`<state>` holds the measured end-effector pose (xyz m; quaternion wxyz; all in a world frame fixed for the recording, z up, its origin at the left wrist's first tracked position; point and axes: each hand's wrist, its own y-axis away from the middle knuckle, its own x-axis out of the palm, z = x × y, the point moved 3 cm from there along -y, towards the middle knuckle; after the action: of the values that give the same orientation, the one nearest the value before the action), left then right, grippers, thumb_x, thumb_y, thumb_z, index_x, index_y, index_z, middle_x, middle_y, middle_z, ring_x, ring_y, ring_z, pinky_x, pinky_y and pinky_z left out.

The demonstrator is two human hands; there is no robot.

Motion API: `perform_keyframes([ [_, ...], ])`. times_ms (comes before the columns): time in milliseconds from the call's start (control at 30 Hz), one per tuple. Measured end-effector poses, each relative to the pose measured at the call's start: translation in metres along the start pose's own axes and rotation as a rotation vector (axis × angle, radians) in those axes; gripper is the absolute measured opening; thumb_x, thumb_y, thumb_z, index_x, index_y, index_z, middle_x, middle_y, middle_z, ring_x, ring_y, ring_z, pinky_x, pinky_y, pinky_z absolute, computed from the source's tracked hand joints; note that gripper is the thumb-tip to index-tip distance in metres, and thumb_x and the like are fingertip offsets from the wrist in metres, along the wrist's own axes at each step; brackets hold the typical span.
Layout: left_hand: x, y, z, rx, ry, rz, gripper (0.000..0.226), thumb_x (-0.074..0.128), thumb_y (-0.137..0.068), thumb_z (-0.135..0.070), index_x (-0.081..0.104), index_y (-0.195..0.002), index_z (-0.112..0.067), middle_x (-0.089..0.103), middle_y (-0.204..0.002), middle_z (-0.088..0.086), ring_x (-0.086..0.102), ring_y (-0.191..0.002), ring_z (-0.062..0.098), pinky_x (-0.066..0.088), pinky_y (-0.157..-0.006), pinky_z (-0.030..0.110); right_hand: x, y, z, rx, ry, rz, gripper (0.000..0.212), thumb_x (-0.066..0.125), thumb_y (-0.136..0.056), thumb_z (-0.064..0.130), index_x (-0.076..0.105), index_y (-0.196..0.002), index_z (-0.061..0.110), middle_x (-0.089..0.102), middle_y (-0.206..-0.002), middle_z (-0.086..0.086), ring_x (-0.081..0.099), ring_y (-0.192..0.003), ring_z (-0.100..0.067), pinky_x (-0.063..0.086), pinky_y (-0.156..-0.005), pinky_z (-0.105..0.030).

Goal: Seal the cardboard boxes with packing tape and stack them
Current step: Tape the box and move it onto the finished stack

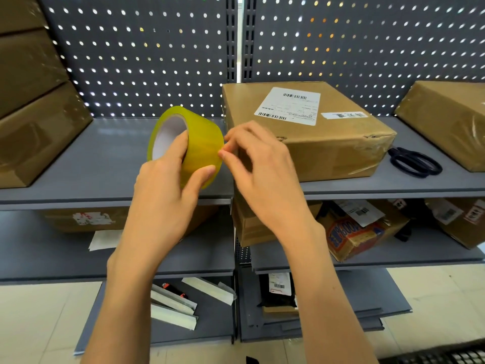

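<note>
Gripping the roll of yellow packing tape (193,145), the left hand (168,179) has fingers curled into the white core and the thumb pressed on the outer band, holding the roll tilted in the air just left of the labelled cardboard box (309,132). The right hand (262,174) meets the roll's right edge, its fingertips (223,153) bunched and pinching at the tape surface there; whether a loose end is caught between them is too blurred to tell.

That labelled cardboard box sits on the grey upper shelf (110,158), flat, with a white shipping label (288,106) and a smaller white sticker (343,115) on its top, and wrinkled clear tape along its right side. Black scissors (414,162) lie on the shelf just right of the box. Further right of the box, another cardboard box (451,116) rests on the same shelf, cut off by the frame edge. Well left of the labelled box, a stack of brown boxes (34,106) stands at the shelf's far left end.

Behind the box rises a dark pegboard panel (147,53). Below the box, the lower shelf (52,256) carries several more parcels (359,235), and under that, flat grey boards and pale strips (173,308) lie near the floor.
</note>
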<state>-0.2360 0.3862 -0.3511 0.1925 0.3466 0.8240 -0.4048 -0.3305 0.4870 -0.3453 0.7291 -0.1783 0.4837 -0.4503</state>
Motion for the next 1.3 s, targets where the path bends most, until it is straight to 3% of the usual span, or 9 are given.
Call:
perform_keyframes([
  [467,0.003,-0.002,-0.005,-0.054,0.054,-0.062,0.021,0.058,-0.092,-0.018,0.055,-0.111,-0.008,0.045,-0.063,0.0,0.037,-0.059,0.019,0.032,-0.059,0.036,-0.003,0.003,0.025,-0.203,0.082,-0.036,0.003,0.056,-0.085,0.0,0.056,-0.082,-0.002,0.058,-0.083,-0.015,0.054,-0.078,-0.029,0.044,-0.069,-0.04],
  [567,-0.001,-0.002,-0.009,-0.051,0.105,-0.039,0.016,0.06,-0.091,-0.017,0.057,-0.103,-0.007,0.048,-0.062,0.003,0.039,-0.051,0.01,0.033,-0.049,0.019,-0.006,0.002,0.023,-0.14,-0.077,-0.037,0.007,0.055,-0.087,0.001,0.053,-0.08,0.001,0.057,-0.083,-0.013,0.055,-0.078,-0.027,0.045,-0.068,-0.04],
  [633,-0.002,-0.002,-0.01,-0.05,0.153,-0.021,0.016,0.062,-0.091,-0.018,0.058,-0.104,-0.009,0.052,-0.065,0.003,0.038,-0.05,0.009,0.032,-0.047,0.017,-0.009,0.002,0.023,-0.114,-0.134,-0.052,0.009,0.056,-0.087,0.001,0.052,-0.078,0.003,0.057,-0.082,-0.012,0.056,-0.076,-0.027,0.044,-0.068,-0.04],
  [733,-0.002,-0.003,-0.007,-0.056,0.206,0.022,0.023,0.063,-0.089,-0.03,0.06,-0.104,-0.013,0.057,-0.067,0.003,0.04,-0.051,0.011,0.036,-0.05,0.024,-0.01,0.002,0.023,-0.102,-0.157,-0.058,0.011,0.057,-0.085,0.001,0.051,-0.077,0.003,0.056,-0.078,-0.011,0.053,-0.072,-0.025,0.043,-0.065,-0.038],
  [900,-0.007,-0.001,-0.004,-0.063,0.32,0.052,0.028,0.061,-0.086,-0.037,0.062,-0.111,-0.025,0.07,-0.086,0.002,0.061,-0.077,0.035,0.051,-0.069,0.052,-0.004,0.002,0.017,0.017,-0.32,-0.003,0.01,0.058,-0.089,0.003,0.055,-0.08,0.0,0.06,-0.079,-0.009,0.055,-0.075,-0.019,0.046,-0.072,-0.03],
  [1000,-0.011,0.0,-0.004,-0.034,0.342,0.051,0.028,0.06,-0.09,-0.03,0.056,-0.118,-0.031,0.069,-0.095,-0.016,0.065,-0.081,0.015,0.055,-0.074,0.039,-0.005,0.0,0.016,0.127,-0.525,-0.007,0.009,0.066,-0.086,0.008,0.057,-0.084,0.005,0.064,-0.083,-0.007,0.061,-0.081,-0.017,0.05,-0.082,-0.034],
  [1067,-0.009,0.003,-0.005,-0.035,0.354,0.063,0.025,0.055,-0.091,-0.033,0.05,-0.116,-0.033,0.067,-0.091,-0.017,0.063,-0.079,0.015,0.054,-0.071,0.031,-0.007,-0.001,0.017,0.169,-0.573,0.008,0.021,0.074,-0.081,0.015,0.055,-0.085,0.008,0.063,-0.085,-0.004,0.059,-0.082,-0.014,0.05,-0.082,-0.035],
  [1167,-0.006,0.009,-0.004,-0.064,0.382,0.117,0.029,0.053,-0.089,-0.044,0.041,-0.114,-0.037,0.066,-0.091,-0.01,0.063,-0.076,0.017,0.052,-0.065,0.03,-0.007,-0.003,0.017,0.203,-0.557,-0.006,0.027,0.078,-0.077,0.017,0.053,-0.081,0.008,0.061,-0.08,-0.005,0.055,-0.075,-0.008,0.049,-0.074,-0.026],
  [1300,0.005,0.016,-0.008,-0.071,0.59,0.302,0.042,0.064,-0.087,-0.039,0.04,-0.121,-0.031,0.067,-0.106,-0.018,0.066,-0.094,0.002,0.051,-0.078,0.017,-0.011,-0.007,0.014,0.178,-0.469,-0.147,0.02,0.071,-0.083,0.009,0.054,-0.075,0.001,0.059,-0.069,-0.005,0.055,-0.067,-0.013,0.045,-0.066,-0.022],
])
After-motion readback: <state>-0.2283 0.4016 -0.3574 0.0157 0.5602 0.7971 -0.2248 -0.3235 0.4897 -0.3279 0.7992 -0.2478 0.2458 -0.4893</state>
